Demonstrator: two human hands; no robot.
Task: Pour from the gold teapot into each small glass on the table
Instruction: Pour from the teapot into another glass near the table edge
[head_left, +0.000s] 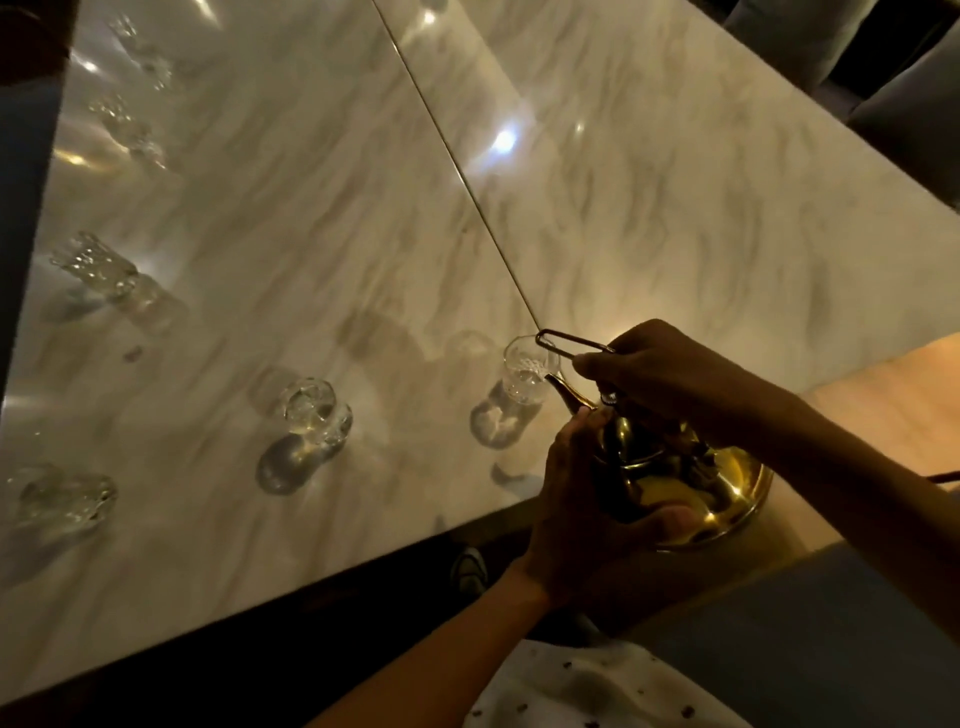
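While right hand (660, 374) grips handle and left hand (582, 499) cups gold teapot (691, 488), tip slowly, spout (563, 392) over nearest glass (524, 376) rim

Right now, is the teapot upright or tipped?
Tipped: the teapot leans with its spout at the rim of a glass, held by both hands.

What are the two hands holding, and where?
The gold teapot: the right hand grips its wire handle on top, the left hand cups its body.

No readable text, label, brand or number shows anywhere; lighting is dim.
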